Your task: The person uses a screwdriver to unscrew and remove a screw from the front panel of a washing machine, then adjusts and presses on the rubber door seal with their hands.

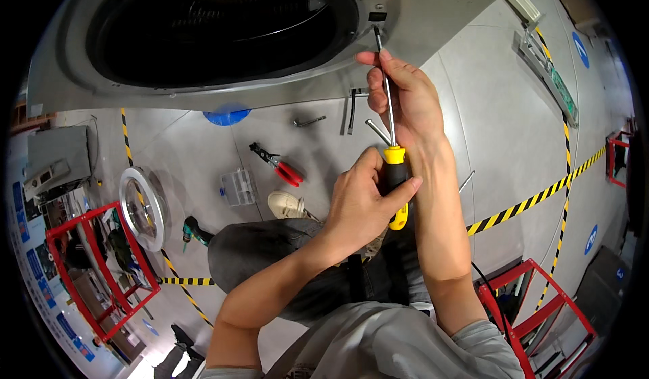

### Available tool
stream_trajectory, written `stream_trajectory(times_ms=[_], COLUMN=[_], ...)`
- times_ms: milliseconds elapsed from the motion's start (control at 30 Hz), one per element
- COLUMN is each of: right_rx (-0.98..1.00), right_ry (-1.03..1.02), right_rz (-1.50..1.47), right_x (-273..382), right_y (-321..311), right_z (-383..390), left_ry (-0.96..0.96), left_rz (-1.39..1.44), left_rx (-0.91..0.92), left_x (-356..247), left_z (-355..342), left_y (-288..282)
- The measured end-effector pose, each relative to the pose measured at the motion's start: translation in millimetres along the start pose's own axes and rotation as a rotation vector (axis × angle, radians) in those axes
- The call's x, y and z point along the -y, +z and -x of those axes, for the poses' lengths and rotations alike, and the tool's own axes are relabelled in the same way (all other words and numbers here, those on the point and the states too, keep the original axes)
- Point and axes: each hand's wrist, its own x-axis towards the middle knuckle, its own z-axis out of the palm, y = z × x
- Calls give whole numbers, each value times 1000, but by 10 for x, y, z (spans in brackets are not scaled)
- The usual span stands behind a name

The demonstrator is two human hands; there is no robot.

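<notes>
a person crouches on a grey workshop floor (pixel 514 122) before a grey front-loading washing machine (pixel 433 14), driving a long screwdriver (pixel 391 115) into a small dark slot on the front panel, just right of the round drum opening (pixel 223 24). the left hand (pixel 362 203) is clenched around the tool's yellow-and-black handle, low and near the body; the right hand (pixel 399 98) pinches the thin steel shaft between fingertips and thumb, steadying it just below the panel. the step in hand looks like working a fastener at that slot, with the tip seated or nearly so; the next move seems to call for firm, straight pressure and a slow twist so the tip does not slip off the smooth painted metal. on the floor beyond lie red-handled pliers (pixel 280 166), a clear plastic parts box (pixel 238 186), bare metal brackets (pixel 353 109) and, to the left, a glass door ring (pixel 143 207) with a chrome rim. yellow-and-black hazard tape (pixel 534 196) crosses the floor; red steel frames (pixel 101 271) stand at both sides.
</notes>
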Motion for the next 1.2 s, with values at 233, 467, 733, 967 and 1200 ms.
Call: stream_trajectory(times_ms=[233,467,733,967,1200], right_rx=[-11,4,-165,-197,-83], right_ry=[31,89,-112,-133,-75], right_rz=[-34,-172,292,212,106], right_x=[-1,-5,-5,32,-17], right_y=[42,34,23,53,-9], right_z=[-28,-31,-47,-52,-83], left_ry=[92,213,195,122,161], left_rz=[740,-201,106,721,446], left_rx=[263,-294,-116,312,3], left_x=[112,-19,21,134,220], left_z=[-57,-5,-23,-65,-138], left_y=[-93,-37,-110,-190,-110])
